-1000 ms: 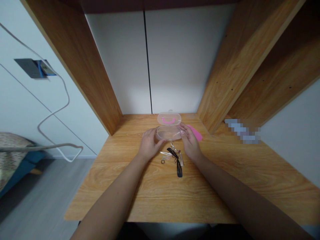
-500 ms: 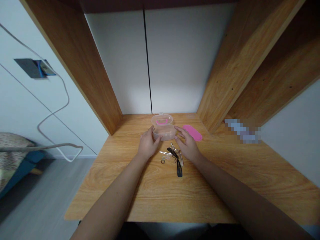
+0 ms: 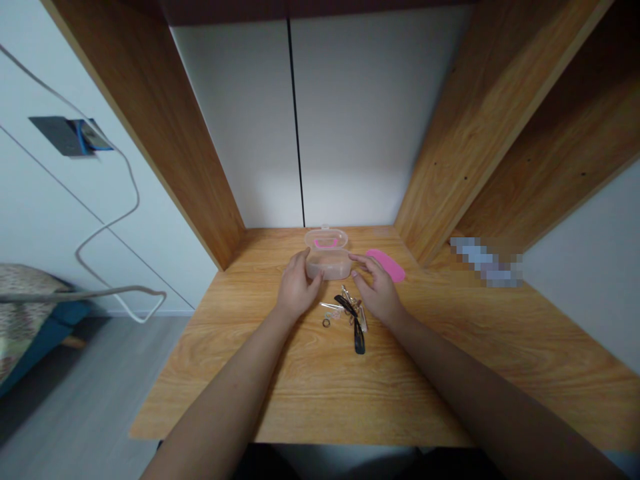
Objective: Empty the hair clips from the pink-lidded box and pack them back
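A clear plastic box [image 3: 330, 265] stands on the wooden desk, its hinged lid [image 3: 313, 239] swung open toward the back wall. My left hand [image 3: 296, 283] grips the box's left end, thumb on the front wall and fingers round the side. At the right end, my right hand [image 3: 377, 288] has thumb and fingers apart, the fingertips at the box's edge. In front of the box lies a small pile: black hair clips [image 3: 359, 337], light-coloured hairpins [image 3: 331, 306] and several small hair ties [image 3: 327, 323]. A pink oval plastic piece [image 3: 387, 265] lies beyond my right hand.
The wooden desk [image 3: 235, 373] is flanked by an upright panel [image 3: 195, 167] on the left and another [image 3: 450, 153] on the right. A white cable [image 3: 133, 180] hangs at the left wall. A blurred-out object [image 3: 485, 262] lies at the right.
The plastic box has shifted very slightly right and tilted, so its front wall looks a little different. Both hands stay almost where they were; the pile is unchanged.
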Demonstrator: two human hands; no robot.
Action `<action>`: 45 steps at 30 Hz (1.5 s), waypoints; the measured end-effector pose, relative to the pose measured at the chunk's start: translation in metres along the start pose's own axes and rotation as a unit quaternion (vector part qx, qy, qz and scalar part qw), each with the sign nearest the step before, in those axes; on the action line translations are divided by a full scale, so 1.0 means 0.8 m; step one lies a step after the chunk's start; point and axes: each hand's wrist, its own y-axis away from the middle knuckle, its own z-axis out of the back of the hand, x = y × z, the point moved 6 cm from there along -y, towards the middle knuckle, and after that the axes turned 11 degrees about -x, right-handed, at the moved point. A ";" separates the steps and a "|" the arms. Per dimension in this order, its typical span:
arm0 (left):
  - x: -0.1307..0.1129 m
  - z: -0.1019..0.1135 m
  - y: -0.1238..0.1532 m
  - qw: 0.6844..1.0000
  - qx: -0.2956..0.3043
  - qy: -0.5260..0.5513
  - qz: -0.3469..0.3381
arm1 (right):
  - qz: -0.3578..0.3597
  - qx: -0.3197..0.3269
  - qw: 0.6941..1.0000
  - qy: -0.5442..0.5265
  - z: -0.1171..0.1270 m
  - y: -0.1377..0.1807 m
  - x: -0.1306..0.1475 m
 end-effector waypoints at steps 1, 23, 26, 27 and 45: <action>-0.001 0.001 0.000 1.000 -0.001 0.002 -0.003 | 0.002 0.000 1.000 0.000 0.000 0.000 0.001; -0.005 0.001 0.003 1.000 0.025 0.016 0.004 | 0.018 -0.006 1.000 -0.008 0.002 -0.001 0.004; -0.006 0.001 0.003 0.999 0.026 0.022 0.006 | 0.014 -0.006 1.000 -0.006 0.002 -0.001 0.006; -0.006 0.001 0.003 0.999 0.026 0.023 0.006 | 0.013 -0.004 1.000 -0.006 0.002 -0.001 0.007; -0.027 0.013 -0.002 0.998 -0.004 0.011 -0.055 | -0.087 0.045 0.995 -0.016 -0.008 0.007 -0.005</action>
